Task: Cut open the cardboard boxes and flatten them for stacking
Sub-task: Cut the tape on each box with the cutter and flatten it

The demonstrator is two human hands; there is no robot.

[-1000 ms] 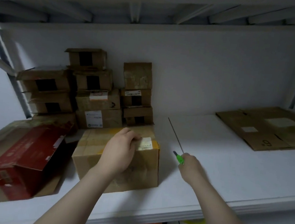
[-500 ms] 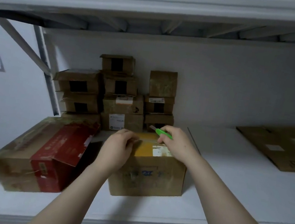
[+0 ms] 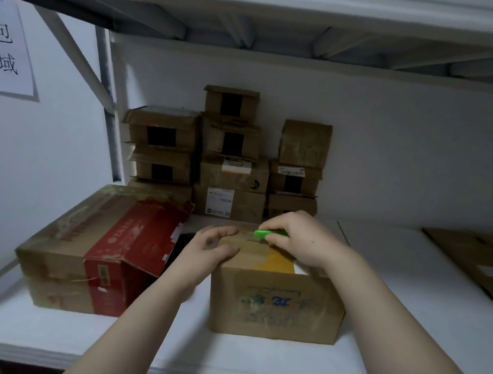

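Observation:
A taped brown cardboard box (image 3: 276,304) with yellow tape on top stands on the white shelf (image 3: 405,346) in front of me. My left hand (image 3: 204,251) rests on the box's top left edge, fingers curved over it. My right hand (image 3: 304,240) grips a green box cutter (image 3: 269,234) and holds it against the top of the box, tip pointing left toward my left hand. The blade itself is too small to make out.
A larger brown and red box (image 3: 101,249), partly torn open, sits just left. Several small boxes (image 3: 229,166) are stacked against the back wall. Flattened cardboard (image 3: 484,265) lies at the right. A paper sign (image 3: 2,45) hangs on the left wall.
My right hand has brought the green cutter from beside the box onto its top. My left hand stays on the box. The view has shifted closer and leftward.

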